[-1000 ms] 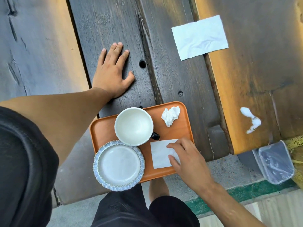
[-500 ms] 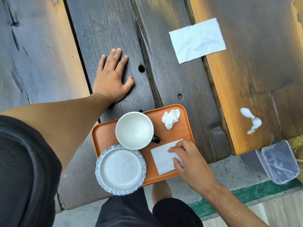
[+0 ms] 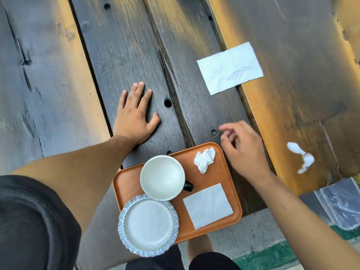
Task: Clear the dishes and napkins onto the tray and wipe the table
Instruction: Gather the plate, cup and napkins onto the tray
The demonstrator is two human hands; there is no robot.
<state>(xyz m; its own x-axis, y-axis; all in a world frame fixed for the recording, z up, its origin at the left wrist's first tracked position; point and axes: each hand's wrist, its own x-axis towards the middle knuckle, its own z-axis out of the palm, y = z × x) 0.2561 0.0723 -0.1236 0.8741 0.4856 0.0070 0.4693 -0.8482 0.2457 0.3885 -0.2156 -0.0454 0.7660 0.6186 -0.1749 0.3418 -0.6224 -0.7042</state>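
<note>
Orange tray [image 3: 128, 182] sits at the near edge of the dark plank table [image 3: 124, 55], overhanging it slightly. On the tray: white cup [image 3: 162, 177] with dark handle in the middle, ruffled blue-rimmed plate [image 3: 148, 225] at the near-left corner with the cup's rim overlapping its far edge, crumpled napkin [image 3: 204, 159] at the far-right corner, flat folded napkin [image 3: 208, 205] at near right, lying free.

Left hand [image 3: 134, 115] is flat on the table, palm down, fingers spread, holding nothing, just beyond the tray's far-left side. Right hand [image 3: 245, 149] hovers just right of the tray's far-right corner, fingers loosely curled and empty, motion-blurred.

Another flat napkin [image 3: 229, 68] lies on the table, far right, well apart from the tray, across the seam between dark and lighter boards. White spill [image 3: 301, 157] on the lighter board to the right of the right hand. Clear plastic container [image 3: 342, 203] sits below the table edge at near right.
</note>
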